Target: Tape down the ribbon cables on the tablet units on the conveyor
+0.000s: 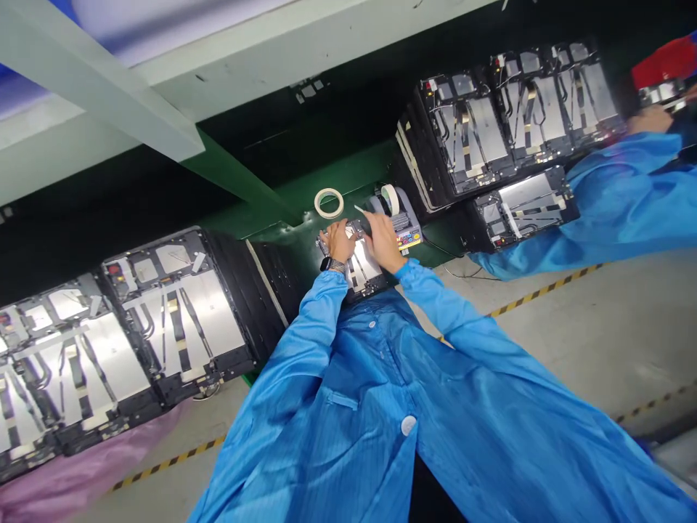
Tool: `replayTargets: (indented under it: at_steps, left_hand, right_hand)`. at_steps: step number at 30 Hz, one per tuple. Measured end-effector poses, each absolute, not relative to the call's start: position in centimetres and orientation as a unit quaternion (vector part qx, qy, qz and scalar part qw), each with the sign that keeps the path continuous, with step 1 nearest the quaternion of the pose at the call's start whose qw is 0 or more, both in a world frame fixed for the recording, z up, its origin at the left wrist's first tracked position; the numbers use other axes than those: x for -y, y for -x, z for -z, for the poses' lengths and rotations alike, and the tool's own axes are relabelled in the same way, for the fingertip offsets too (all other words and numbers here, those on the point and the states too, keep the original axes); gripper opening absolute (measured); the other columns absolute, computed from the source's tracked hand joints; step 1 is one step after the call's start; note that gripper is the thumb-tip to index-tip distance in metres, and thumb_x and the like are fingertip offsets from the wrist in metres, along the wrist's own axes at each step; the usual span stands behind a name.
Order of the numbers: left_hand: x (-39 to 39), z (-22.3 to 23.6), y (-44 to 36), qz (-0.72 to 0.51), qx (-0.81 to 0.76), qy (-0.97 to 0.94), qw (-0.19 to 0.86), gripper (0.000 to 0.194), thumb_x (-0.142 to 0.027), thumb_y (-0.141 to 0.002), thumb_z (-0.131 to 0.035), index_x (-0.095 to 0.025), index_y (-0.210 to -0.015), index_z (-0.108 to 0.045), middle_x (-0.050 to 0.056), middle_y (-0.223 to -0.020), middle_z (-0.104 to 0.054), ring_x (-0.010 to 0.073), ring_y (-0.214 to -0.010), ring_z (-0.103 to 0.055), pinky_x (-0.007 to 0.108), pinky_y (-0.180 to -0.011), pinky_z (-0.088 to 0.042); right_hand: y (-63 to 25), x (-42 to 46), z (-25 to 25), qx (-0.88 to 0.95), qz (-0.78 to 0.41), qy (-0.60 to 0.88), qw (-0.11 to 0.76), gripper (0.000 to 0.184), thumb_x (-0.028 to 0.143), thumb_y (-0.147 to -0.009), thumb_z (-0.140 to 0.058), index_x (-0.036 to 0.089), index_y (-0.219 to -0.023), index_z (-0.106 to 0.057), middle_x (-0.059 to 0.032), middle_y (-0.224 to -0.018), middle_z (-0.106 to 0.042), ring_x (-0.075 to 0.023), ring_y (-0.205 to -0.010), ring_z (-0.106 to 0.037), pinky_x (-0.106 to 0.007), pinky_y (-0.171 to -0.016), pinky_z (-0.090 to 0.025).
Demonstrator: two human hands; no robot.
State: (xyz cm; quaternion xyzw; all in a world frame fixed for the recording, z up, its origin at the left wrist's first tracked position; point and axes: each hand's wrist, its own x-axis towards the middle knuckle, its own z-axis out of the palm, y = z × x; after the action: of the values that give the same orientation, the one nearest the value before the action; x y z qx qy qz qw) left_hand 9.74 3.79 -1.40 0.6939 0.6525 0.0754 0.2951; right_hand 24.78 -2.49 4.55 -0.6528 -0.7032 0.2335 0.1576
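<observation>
An opened device panel (362,270) with silver plates and black strips lies on the green bench right in front of me. My left hand (338,240) rests on its upper left part, fingers curled and pressed down; a watch sits on that wrist. My right hand (382,240) lies over the panel's upper right, fingers stretched toward a tape dispenser (400,216). A thin white strip (360,210) shows by my right fingertips; whether they hold it I cannot make out. Both arms are in blue sleeves.
A roll of pale tape (329,203) lies flat just beyond my hands. Stacks of similar panels stand at the left (174,309) and at the right (490,138). Another person's blue sleeve (610,196) reaches in at the right. The floor below has yellow-black striped lines.
</observation>
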Motion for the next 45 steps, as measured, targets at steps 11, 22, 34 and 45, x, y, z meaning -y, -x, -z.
replayTargets:
  at_steps: [11, 22, 34, 45]
  left_hand:
    - [-4.0, 0.9, -9.7, -0.077, -0.655, -0.686, 0.307, 0.049, -0.039, -0.097, -0.065, -0.026, -0.144, -0.062, 0.014, -0.150, -0.062, 0.0362, -0.144, -0.048, 0.056, -0.129, -0.018]
    - [-4.5, 1.3, -9.6, -0.067, -0.656, -0.691, 0.295, 0.049, -0.037, -0.094, -0.068, -0.025, -0.140, -0.064, 0.015, -0.145, -0.066, 0.0377, -0.141, -0.050, 0.058, -0.126, -0.023]
    - [-4.9, 0.4, -9.3, -0.059, -0.649, -0.692, 0.310, 0.046, -0.037, -0.093, -0.072, -0.025, -0.138, -0.065, 0.015, -0.144, -0.065, 0.0379, -0.138, -0.052, 0.057, -0.122, -0.029]
    - [-6.3, 0.2, -9.0, -0.046, -0.657, -0.673, 0.336, 0.041, -0.041, -0.088, -0.080, -0.026, -0.125, -0.069, 0.012, -0.139, -0.067, 0.0356, -0.135, -0.054, 0.053, -0.115, -0.034]
  right_hand:
    - [-26.3, -6.9, -1.5, 0.850, -0.134, 0.508, 0.036, 0.088, 0.019, -0.088, -0.076, 0.008, -0.164, -0.034, -0.0228, -0.143, -0.056, -0.0438, -0.146, -0.040, -0.063, -0.122, -0.032]
    - [-27.9, -7.6, -1.8, 0.850, -0.150, 0.504, 0.017, 0.096, 0.030, -0.087, -0.084, 0.008, -0.165, -0.032, -0.0230, -0.139, -0.058, -0.0431, -0.135, -0.046, -0.056, -0.115, -0.036]
    - [-27.7, -7.9, -1.6, 0.853, -0.157, 0.498, 0.016, 0.095, 0.027, -0.085, -0.083, 0.009, -0.164, -0.034, -0.0213, -0.136, -0.061, -0.0418, -0.130, -0.049, -0.054, -0.114, -0.035]
    - [-27.0, -8.2, -2.7, 0.787, -0.349, 0.508, -0.030, 0.086, 0.000, -0.079, -0.061, 0.011, -0.161, -0.037, -0.0045, -0.093, -0.078, -0.0275, -0.094, -0.070, -0.040, -0.102, -0.038]
